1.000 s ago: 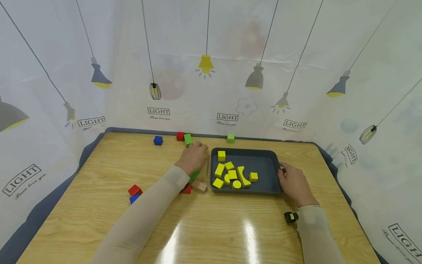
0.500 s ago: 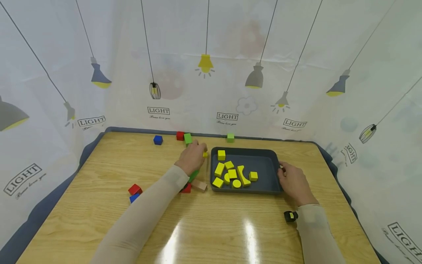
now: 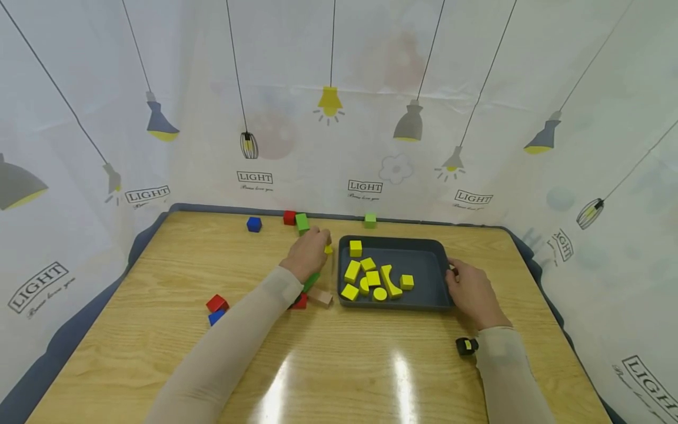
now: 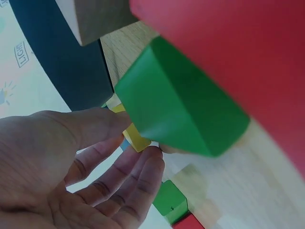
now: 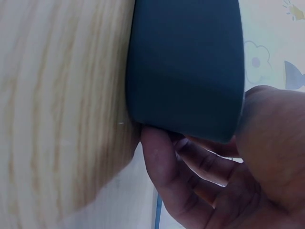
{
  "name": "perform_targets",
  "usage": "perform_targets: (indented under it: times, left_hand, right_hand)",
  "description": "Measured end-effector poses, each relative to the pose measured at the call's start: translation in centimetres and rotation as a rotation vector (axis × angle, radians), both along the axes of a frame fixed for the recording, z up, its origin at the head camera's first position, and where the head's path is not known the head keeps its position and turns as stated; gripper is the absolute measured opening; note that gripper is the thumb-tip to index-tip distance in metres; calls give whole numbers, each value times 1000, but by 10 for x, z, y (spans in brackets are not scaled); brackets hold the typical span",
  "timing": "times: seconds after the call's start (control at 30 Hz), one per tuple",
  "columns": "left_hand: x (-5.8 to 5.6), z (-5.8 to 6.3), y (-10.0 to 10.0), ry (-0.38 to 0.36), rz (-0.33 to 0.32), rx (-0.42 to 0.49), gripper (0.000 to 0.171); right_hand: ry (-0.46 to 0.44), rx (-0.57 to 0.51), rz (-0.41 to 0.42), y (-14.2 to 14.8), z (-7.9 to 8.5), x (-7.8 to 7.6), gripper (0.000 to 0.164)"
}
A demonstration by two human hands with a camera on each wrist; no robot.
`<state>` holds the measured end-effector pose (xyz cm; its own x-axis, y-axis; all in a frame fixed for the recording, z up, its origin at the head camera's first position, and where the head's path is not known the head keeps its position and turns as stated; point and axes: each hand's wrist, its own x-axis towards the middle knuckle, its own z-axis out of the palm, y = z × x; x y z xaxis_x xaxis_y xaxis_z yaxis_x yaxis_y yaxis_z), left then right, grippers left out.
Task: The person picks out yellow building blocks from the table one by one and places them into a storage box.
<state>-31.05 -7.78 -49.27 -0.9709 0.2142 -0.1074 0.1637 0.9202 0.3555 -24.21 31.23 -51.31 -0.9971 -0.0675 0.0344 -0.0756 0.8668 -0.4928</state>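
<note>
My left hand (image 3: pixel 308 254) is just left of the dark grey tray (image 3: pixel 424 259), pinching a small yellow block (image 4: pixel 137 139) between thumb and fingers. Its shape is partly hidden. Below that hand lie a green block (image 4: pixel 178 102), a bare wood block (image 3: pixel 320 298) and a red block (image 3: pixel 300 302), close to the wrist. My right hand (image 3: pixel 477 294) grips the right end of the tray, fingers curled at its lower edge in the right wrist view. Inside the tray lie several yellow blocks, among them a cube (image 3: pixel 355 248), a round one (image 3: pixel 379 294) and an arch-shaped one (image 3: pixel 391 282).
Along the back edge are a blue cube (image 3: pixel 254 224), a red cube (image 3: pixel 289 218), a green block (image 3: pixel 302 224) and a light green cube (image 3: pixel 370 221). Another red block (image 3: pixel 216 303) and a blue one (image 3: pixel 216 318) lie at left. A wrist camera (image 3: pixel 466 346) sits by the right sleeve.
The fingers of my left hand have drawn in slightly, and a yellow block now shows at their tips. The right hand and the tray have stayed in place.
</note>
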Motion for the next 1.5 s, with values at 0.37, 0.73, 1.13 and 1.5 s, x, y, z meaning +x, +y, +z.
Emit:
perform_targets:
  times: [0.37,0.73,1.13,1.5]
  left_hand:
    - [8,1,-3,20,14,74,43]
    - [12,7,-6,128,-13,150,40]
    - [20,17,5,162,16,183,39]
    - [34,25,26,167,-63,247,39]
  right_hand:
    - [0,-13,5,-1,1,-1,49]
    - [-1,7,5,1,1,0,49]
    - [0,5,4,0,1,0,49]
    - [1,-1,6,0,1,0,49]
